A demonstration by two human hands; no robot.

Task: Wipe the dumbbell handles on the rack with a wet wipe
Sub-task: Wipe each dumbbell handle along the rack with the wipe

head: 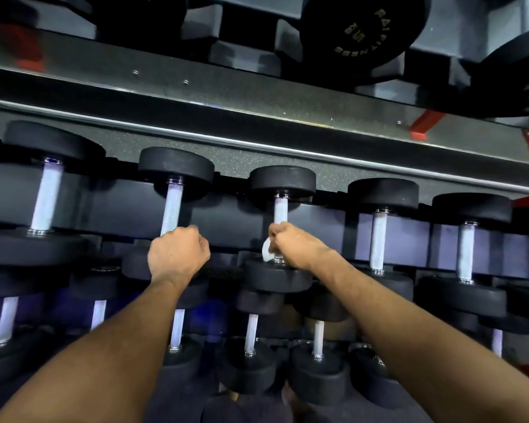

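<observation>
Black round-headed dumbbells with silver knurled handles lie in a row on the middle shelf of the rack [257,132]. My left hand [177,254] grips the lower end of the second dumbbell's handle [172,209]. My right hand [297,245] is curled round the lower part of the third dumbbell's handle [280,209] with a white wet wipe [268,253] pressed against it; a corner of the wipe sticks out at the left of my fist. The rest of the wipe is hidden in my hand.
Further dumbbells lie to the left [46,196] and right [379,239], [466,251] on the same shelf. A lower shelf holds several smaller dumbbells [251,334]. Above, the top shelf carries large dumbbells [361,35]. Red frame parts [425,123] show at right.
</observation>
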